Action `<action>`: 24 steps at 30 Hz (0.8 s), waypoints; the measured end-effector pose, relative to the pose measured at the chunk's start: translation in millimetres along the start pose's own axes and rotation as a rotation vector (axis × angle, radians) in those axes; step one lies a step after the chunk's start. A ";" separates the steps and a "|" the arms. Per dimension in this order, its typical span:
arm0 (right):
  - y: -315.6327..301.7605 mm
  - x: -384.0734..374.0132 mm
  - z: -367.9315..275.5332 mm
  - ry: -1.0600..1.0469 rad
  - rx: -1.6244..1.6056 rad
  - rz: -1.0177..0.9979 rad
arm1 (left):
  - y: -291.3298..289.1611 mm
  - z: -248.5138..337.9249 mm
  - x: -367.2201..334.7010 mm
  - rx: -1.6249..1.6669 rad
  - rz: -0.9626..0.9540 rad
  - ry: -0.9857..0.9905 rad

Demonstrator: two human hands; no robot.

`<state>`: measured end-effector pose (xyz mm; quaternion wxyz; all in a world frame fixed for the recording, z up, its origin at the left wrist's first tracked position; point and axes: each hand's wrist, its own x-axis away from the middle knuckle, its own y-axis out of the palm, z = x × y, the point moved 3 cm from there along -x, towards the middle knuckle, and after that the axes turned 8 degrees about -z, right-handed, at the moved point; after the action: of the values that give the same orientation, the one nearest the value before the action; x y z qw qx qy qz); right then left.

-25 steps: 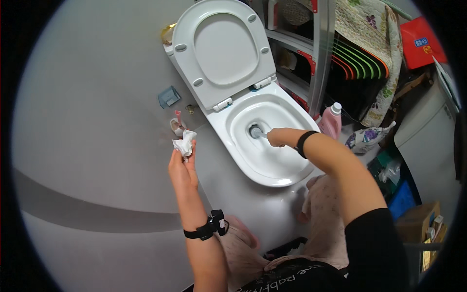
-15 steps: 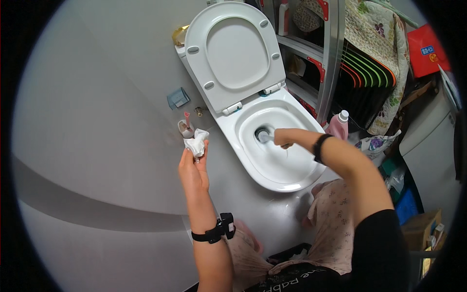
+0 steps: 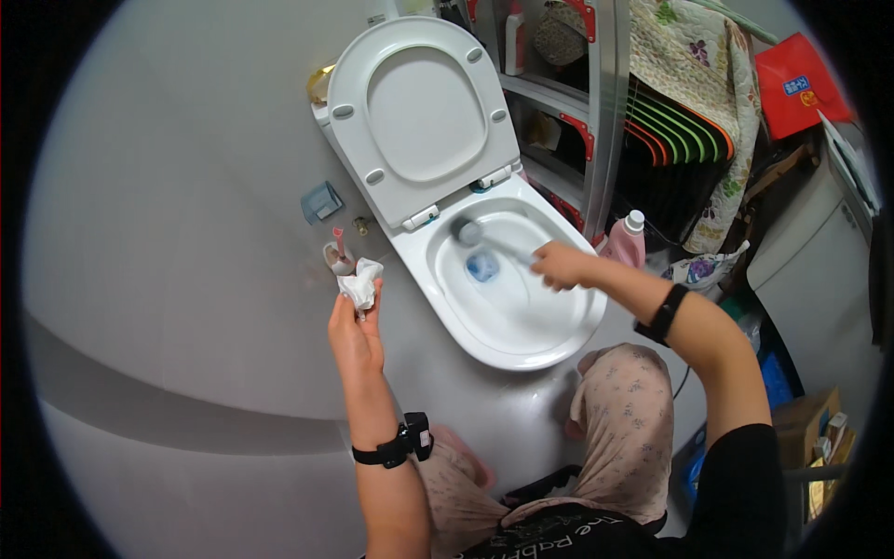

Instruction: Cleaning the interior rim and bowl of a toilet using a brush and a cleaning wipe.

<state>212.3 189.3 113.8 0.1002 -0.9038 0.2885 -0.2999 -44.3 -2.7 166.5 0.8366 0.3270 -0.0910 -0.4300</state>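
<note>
My right hand (image 3: 562, 267) is closed round the pale handle of a toilet brush (image 3: 468, 232). The brush's dark, slightly blurred head is against the back-left inner wall of the white toilet bowl (image 3: 510, 358), above the bluish water (image 3: 481, 267) in the drain. Off to the left of the toilet, my left hand (image 3: 358, 340) pinches a crumpled white tissue (image 3: 361, 284). Just beyond that tissue stands a small white holder (image 3: 336, 260) with a pink-handled item (image 3: 338, 238) in it. The toilet's seat and lid (image 3: 426, 112) are raised.
A light blue box (image 3: 321, 202) and a metal valve (image 3: 361, 225) are beside the toilet's left side. To the right are a metal ladder (image 3: 607, 121), a pink bottle with white cap (image 3: 626, 239), a patterned quilt (image 3: 684, 42), a red bag (image 3: 799, 82) and a cardboard box (image 3: 803, 427).
The brush head has come up out of the drain to the bowl's back-left wall. My right hand has drawn back to the right, while my left hand keeps the tissue.
</note>
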 end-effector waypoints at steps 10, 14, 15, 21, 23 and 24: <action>-2.5 10.0 -3.0 0.002 0.068 -0.034 | 12.2 -4.5 0.2 0.004 0.002 0.000; -37.2 20.0 18.0 0.098 -0.231 0.125 | -6.7 -8.6 -5.6 0.048 -0.010 0.022; -46.7 30.0 25.2 0.143 -0.302 0.158 | -5.7 -8.0 -4.4 0.049 -0.003 0.022; -60.6 48.4 53.1 0.101 -0.217 0.197 | 5.7 -4.2 -0.9 -0.005 -0.029 0.006; -35.7 27.5 32.2 0.052 -0.025 0.197 | 3.1 -8.7 -1.7 0.013 0.017 -0.008; -23.3 19.2 20.8 -0.014 0.081 0.135 | 3.1 -10.9 -3.6 0.015 0.005 -0.016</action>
<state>248.1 197.2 114.7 0.1589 -0.8795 0.3357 -0.2976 -39.7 6.6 160.5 0.8344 0.3297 -0.1015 -0.4298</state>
